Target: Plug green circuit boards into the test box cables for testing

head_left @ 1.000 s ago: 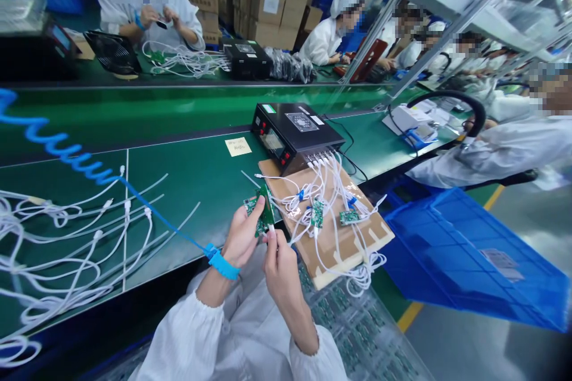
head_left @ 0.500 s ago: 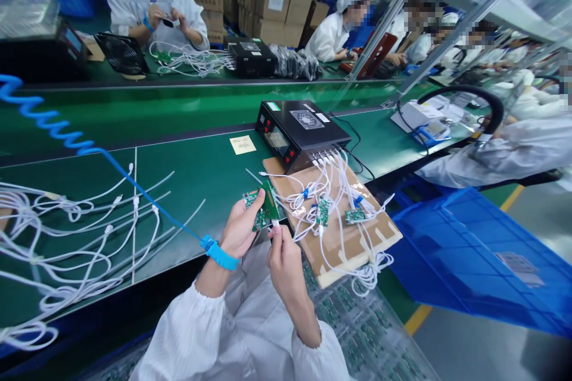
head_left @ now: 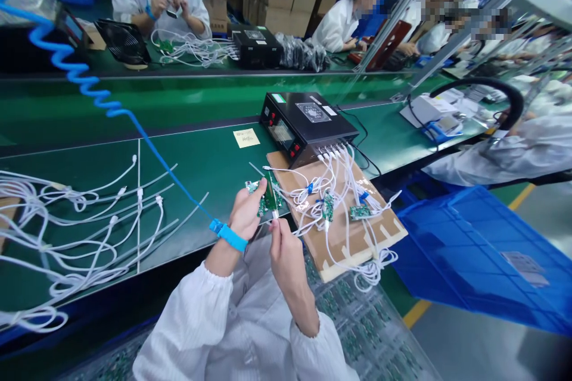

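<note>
Head view: green counter (head_left: 214, 172) in a workroom with stacked cartons (head_left: 277, 21); at hand, one black box (head_left: 313, 119), one yellow note (head_left: 246, 138), one cardboard sheet (head_left: 315, 248) bearing two circuit boards (head_left: 328, 207). Left hand (head_left: 243, 212), fingers closed on a green board assembly (head_left: 270, 195) by the counter's near edge; right hand (head_left: 288, 253), fingers pinching one white plug (head_left: 275, 214) beneath it.

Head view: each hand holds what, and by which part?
Left hand: green circuit boards, by their left part. Right hand: white plug, by its rear end.

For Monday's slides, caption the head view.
Left hand holds flat green circuit boards; right hand pinches a white cable plug at their edge, beside a tan cardboard sheet.
</note>
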Demonstrator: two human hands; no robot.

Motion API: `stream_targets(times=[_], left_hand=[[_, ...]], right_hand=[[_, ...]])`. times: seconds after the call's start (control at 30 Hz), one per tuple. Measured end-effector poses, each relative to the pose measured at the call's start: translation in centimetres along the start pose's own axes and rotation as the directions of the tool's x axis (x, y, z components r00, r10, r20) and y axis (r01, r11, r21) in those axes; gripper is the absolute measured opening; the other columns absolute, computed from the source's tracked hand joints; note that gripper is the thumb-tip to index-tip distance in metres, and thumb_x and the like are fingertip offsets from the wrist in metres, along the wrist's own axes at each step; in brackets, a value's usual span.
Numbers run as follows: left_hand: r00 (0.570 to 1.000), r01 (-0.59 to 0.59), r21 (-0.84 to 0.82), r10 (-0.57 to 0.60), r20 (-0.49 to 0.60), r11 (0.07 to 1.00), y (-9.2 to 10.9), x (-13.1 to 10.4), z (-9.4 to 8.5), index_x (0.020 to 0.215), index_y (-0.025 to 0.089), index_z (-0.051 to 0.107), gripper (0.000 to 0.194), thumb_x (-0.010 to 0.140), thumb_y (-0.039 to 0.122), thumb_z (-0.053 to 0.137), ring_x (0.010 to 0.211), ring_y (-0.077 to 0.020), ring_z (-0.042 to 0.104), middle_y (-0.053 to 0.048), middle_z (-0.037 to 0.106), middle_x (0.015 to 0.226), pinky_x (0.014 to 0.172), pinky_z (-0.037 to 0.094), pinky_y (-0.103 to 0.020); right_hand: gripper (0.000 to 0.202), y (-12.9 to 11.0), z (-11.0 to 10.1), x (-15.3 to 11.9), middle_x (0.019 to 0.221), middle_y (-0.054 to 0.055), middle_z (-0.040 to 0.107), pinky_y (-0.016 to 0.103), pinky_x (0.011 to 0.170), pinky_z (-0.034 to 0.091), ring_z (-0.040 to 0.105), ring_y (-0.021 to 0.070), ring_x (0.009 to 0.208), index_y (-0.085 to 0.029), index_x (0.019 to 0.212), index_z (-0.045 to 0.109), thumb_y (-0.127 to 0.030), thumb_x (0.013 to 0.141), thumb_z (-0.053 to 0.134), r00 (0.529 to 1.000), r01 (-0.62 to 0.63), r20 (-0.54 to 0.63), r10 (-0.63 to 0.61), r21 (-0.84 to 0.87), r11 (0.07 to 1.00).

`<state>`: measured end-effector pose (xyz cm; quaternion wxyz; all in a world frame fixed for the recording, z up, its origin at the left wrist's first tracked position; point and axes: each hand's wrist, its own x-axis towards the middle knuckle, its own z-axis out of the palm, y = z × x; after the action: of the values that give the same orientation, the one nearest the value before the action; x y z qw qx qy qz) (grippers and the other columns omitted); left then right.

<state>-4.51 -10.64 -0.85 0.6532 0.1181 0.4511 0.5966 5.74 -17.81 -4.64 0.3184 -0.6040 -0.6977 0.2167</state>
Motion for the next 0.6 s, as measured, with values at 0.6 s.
stream_targets(times=[0.6], left_hand=[[0.978,0.029,-0.128,-0.002,0.209,0.991,5.4,-0.3,1.9,0.091,0.008,0.068,0.023,0.093,0.03,0.073,0.064,-0.0082,0.057,-0.002,0.058,0.076,0.057,0.049,-0.019]], right_hand=[[0.033,-0.6,-0.5,0.0,0.101,0.012,0.074,0.032,0.066,0.055,0.072,0.0229,0.077,-0.02,0.124,0.066,-0.038,0.105,0.046,0.998,-0.068,0.021,0.065,0.195,0.978]])
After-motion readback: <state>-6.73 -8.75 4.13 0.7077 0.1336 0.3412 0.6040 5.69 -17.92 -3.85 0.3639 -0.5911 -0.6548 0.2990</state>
